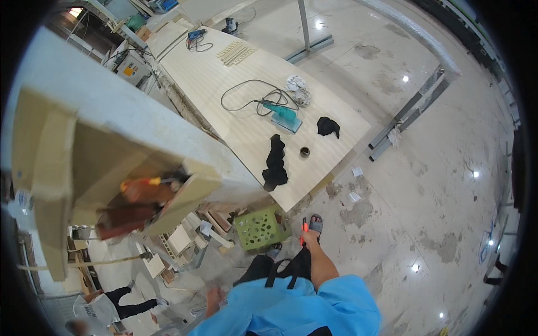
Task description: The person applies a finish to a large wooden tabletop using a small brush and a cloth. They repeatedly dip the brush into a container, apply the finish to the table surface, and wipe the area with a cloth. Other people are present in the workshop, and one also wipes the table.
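Note:
My right hand [309, 237] is closed around a slim orange-red and black tool [304, 227], held upright beside my right leg. Its exact kind is too small to make out. My left hand [214, 294] hangs low at my left side, blurred, its fingers unclear; I see nothing plainly in it. Nearest to my right hand stands a green perforated plastic crate [259, 228] on the floor. Ahead lies a pale board worktop [330, 148] bearing a teal power sander [284, 116], two black cloth pieces [274, 162] and a small round container [304, 152].
At left, a wooden box [101, 145] holds an orange-and-yellow-handled tool [140, 187] and dark red items. Wood offcuts [182, 241] cover the floor below. Metal frame legs [406, 115] stand right. A person [103, 308] is at lower left. A blue power tool [196, 35] rests far along the worktop.

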Demonstrator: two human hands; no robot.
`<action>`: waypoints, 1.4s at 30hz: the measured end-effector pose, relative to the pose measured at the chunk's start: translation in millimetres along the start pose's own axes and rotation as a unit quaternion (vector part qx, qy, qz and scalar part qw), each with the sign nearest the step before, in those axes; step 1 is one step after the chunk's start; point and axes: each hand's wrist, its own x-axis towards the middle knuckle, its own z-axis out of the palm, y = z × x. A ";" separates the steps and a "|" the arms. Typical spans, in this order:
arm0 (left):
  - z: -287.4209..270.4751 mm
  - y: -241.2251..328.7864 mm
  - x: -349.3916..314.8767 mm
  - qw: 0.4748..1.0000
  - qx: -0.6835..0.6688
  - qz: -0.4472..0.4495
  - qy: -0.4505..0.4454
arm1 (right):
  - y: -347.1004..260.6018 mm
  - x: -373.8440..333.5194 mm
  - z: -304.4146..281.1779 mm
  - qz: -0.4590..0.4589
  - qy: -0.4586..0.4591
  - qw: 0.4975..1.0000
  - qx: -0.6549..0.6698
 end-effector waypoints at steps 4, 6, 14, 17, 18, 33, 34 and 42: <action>35.4 -62.1 -68.0 0.904 0.378 0.197 0.028 | -56.5 55.2 29.1 -0.061 -0.126 0.990 0.019; 52.0 -85.3 -98.3 0.970 0.228 0.076 0.029 | -75.9 73.0 40.3 -0.143 -0.094 0.983 -0.064; 81.7 -115.6 -119.7 0.975 0.189 -0.086 0.077 | -152.9 133.9 0.7 -0.235 0.161 0.933 -0.221; 100.7 -117.7 -113.0 0.971 0.194 -0.120 0.076 | -203.3 176.2 -10.1 -0.291 0.201 0.907 -0.227; 106.4 -115.3 -111.0 0.969 0.198 -0.128 0.074 | -215.1 190.6 -9.7 -0.351 0.220 0.878 -0.241; 205.7 -173.1 -161.4 0.975 0.148 -0.143 0.084 | -249.0 250.1 -7.4 -0.456 0.210 0.778 -0.377; 210.6 -181.3 -163.1 0.977 0.147 -0.129 0.082 | -244.8 231.0 -9.9 -0.476 0.192 0.777 -0.365; 255.9 -199.6 -135.2 0.987 0.063 0.007 0.148 | -164.8 29.1 -19.4 -0.552 0.039 0.760 -0.341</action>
